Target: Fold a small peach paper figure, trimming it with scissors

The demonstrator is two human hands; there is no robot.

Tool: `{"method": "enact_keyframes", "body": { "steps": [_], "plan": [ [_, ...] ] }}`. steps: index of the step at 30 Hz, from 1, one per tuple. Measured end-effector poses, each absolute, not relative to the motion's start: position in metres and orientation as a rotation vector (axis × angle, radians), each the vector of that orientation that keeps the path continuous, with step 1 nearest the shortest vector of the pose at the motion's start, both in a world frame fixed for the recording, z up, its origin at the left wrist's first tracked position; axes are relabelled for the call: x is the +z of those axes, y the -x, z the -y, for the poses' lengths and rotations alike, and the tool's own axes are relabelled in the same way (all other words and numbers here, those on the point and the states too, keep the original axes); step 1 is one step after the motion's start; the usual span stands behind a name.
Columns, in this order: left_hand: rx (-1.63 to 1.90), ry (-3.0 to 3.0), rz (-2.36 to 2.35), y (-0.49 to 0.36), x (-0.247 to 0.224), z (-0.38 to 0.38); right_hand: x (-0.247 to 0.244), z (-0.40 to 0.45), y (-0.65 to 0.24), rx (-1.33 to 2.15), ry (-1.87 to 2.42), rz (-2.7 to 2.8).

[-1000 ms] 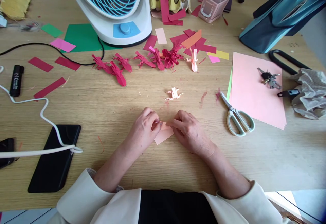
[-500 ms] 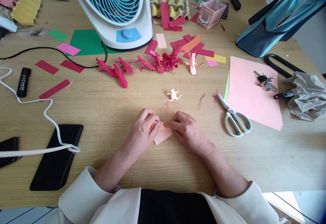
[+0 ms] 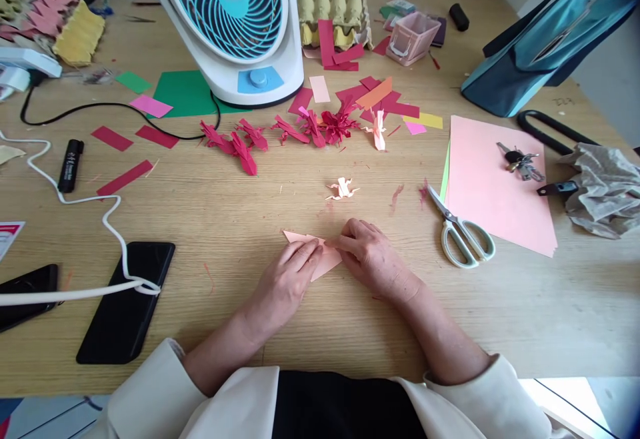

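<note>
A light pink piece of paper (image 3: 327, 262), folded at its upper edge, lies on the wooden table under both hands. My left hand (image 3: 293, 272) presses on its left part with the fingers together, and a pointed corner shows beyond them. The fingers of my right hand (image 3: 373, 256) are closed on the paper's right end. Just above the hands sits a small pale folded paper figure (image 3: 342, 189). Farther back are another pale figure (image 3: 379, 131) and several crimson folded figures (image 3: 243, 152) in a row.
Scissors (image 3: 463, 232) lie to the right, beside pink sheets (image 3: 495, 192) with keys (image 3: 523, 161) on them. A fan (image 3: 250, 39) stands at the back, near egg trays (image 3: 333, 6). A phone (image 3: 127, 302), a white cable (image 3: 119, 226) and a marker (image 3: 71, 166) are on the left.
My left hand has flattened and moved slightly right over the paper, whose left corner now shows. My right hand has hardly moved. The view has shifted a little to the left.
</note>
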State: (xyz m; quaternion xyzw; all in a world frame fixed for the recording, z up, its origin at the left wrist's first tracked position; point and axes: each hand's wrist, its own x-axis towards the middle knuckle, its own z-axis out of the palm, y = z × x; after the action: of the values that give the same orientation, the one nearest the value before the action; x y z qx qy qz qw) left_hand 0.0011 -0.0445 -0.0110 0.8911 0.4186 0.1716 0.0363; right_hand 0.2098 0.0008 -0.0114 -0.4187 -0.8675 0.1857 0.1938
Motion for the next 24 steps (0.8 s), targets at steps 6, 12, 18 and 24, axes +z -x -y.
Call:
{"method": "enact_keyframes", "body": {
  "steps": [6, 12, 18, 24],
  "plan": [
    [0.52, -2.683, -1.311, -0.001, -0.017, 0.048, -0.008, -0.001, -0.209, 0.53, 1.17, 2.441],
    [0.46, -2.756, -1.298, 0.001, -0.024, 0.05, -0.007, -0.002, -0.21, 0.528, 1.157, 2.448],
    [0.429, -2.773, -1.317, 0.0, -0.023, 0.049, -0.005, -0.002, -0.212, 0.514, 1.137, 2.459],
    [0.267, -2.881, -1.366, -0.008, -0.017, 0.052, 0.006, -0.005, -0.223, 0.763, 1.14, 2.347]
  ]
}}
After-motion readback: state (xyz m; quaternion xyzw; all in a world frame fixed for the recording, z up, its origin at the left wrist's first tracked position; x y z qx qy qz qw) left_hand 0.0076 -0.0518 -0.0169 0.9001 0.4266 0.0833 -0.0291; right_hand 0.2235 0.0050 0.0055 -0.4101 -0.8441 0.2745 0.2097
